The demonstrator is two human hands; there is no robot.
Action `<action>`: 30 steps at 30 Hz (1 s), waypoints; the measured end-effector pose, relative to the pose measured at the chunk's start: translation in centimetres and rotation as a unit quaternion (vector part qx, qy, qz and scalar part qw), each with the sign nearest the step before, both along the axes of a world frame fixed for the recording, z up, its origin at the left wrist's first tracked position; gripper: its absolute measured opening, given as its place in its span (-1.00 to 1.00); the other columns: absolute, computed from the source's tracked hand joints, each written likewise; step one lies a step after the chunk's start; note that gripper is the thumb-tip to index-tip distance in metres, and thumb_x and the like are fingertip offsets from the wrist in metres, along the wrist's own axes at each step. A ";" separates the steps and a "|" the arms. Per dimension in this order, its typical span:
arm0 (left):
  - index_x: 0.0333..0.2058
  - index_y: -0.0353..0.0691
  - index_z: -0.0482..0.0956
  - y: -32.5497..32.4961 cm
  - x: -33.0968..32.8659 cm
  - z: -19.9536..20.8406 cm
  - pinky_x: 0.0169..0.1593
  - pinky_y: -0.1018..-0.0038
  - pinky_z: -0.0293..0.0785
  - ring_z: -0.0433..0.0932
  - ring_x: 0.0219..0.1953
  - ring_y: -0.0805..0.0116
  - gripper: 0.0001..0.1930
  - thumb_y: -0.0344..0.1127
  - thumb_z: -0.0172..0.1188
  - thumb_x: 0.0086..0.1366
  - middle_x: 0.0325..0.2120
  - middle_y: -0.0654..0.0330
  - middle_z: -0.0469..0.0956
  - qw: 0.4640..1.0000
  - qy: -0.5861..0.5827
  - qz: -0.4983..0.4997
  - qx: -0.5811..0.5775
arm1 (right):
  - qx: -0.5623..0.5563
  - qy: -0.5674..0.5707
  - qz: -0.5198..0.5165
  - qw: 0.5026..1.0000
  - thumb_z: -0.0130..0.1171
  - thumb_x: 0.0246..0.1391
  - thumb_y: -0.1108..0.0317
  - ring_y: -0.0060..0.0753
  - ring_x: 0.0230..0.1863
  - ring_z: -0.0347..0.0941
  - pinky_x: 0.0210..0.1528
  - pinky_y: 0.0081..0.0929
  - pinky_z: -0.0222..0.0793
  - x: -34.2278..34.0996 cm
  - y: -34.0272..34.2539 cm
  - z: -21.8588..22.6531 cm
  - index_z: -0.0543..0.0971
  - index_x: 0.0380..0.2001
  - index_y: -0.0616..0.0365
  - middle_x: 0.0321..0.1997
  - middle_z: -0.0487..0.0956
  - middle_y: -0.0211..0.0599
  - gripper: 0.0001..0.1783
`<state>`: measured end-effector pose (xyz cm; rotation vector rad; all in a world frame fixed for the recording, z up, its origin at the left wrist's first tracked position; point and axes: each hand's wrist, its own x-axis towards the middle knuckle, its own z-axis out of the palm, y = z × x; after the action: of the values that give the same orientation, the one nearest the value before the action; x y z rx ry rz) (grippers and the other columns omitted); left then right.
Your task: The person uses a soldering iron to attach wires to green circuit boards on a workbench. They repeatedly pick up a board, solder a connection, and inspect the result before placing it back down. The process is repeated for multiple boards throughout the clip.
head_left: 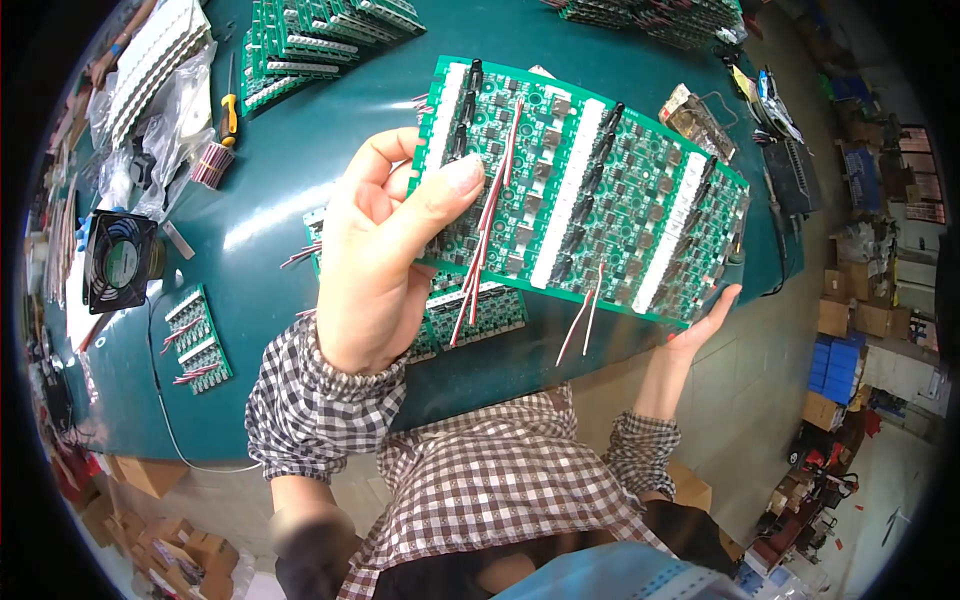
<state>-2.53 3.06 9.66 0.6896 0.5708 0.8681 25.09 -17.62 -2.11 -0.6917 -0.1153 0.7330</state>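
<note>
A green circuit board panel [625, 195] is held up above the table, tilted, between my two hands. White strips, rows of black parts and thin red and white wires [487, 225] run across it, and some wire ends hang past its lower edge. My left hand [370, 250] pinches the panel's left end, thumb on the front face. At the lower right corner my right hand [706, 326] supports it, most of its fingers hidden behind the board. Beneath the panel, another circuit board [490, 315] with wires lies on the table, partly covered.
Stacked circuit boards [300, 55] stand at the far left of the green table [290, 400], more boards [650, 18] at the back. A small board [198, 340], a black fan [122, 262], a yellow-handled screwdriver [230, 118] and a wire bundle [212, 165] lie left; a black box [790, 178] sits right.
</note>
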 end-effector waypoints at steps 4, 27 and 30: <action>-0.10 -0.33 0.33 0.1 0.0 0.0 -0.14 0.58 0.47 0.54 -0.25 0.51 -0.67 -0.45 0.22 0.20 -0.28 0.15 0.57 1.000 -0.003 -0.004 -0.006 | -0.002 0.006 0.003 1.000 0.11 0.13 -0.04 -0.69 -0.39 0.28 -0.40 -0.66 0.40 0.2 -0.3 -0.1 0.32 -0.19 0.10 -0.44 0.27 -0.53 -0.56; -0.09 -0.33 0.32 0.6 0.0 -0.7 -0.16 0.54 0.53 0.58 -0.24 0.44 -0.67 -0.46 0.20 0.20 -0.26 0.09 0.57 1.000 0.006 -0.023 -0.018 | 0.092 0.068 0.061 0.992 0.15 0.11 -0.03 -0.66 -0.38 0.30 -0.37 -0.62 0.43 -0.3 -0.3 0.2 0.32 -0.21 0.07 -0.45 0.28 -0.54 -0.57; -0.09 -0.34 0.33 0.6 0.1 -0.8 -0.15 0.54 0.53 0.58 -0.23 0.45 -0.67 -0.47 0.19 0.20 -0.26 0.09 0.57 1.000 0.012 -0.019 -0.017 | 0.130 0.091 0.090 0.983 0.15 0.11 -0.02 -0.67 -0.38 0.30 -0.36 -0.62 0.43 -0.2 -0.3 0.0 0.33 -0.21 0.06 -0.46 0.29 -0.55 -0.58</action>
<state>-2.42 3.68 8.88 0.6792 0.5903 0.8142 24.93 -17.89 -2.09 -0.3650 -0.1050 0.9324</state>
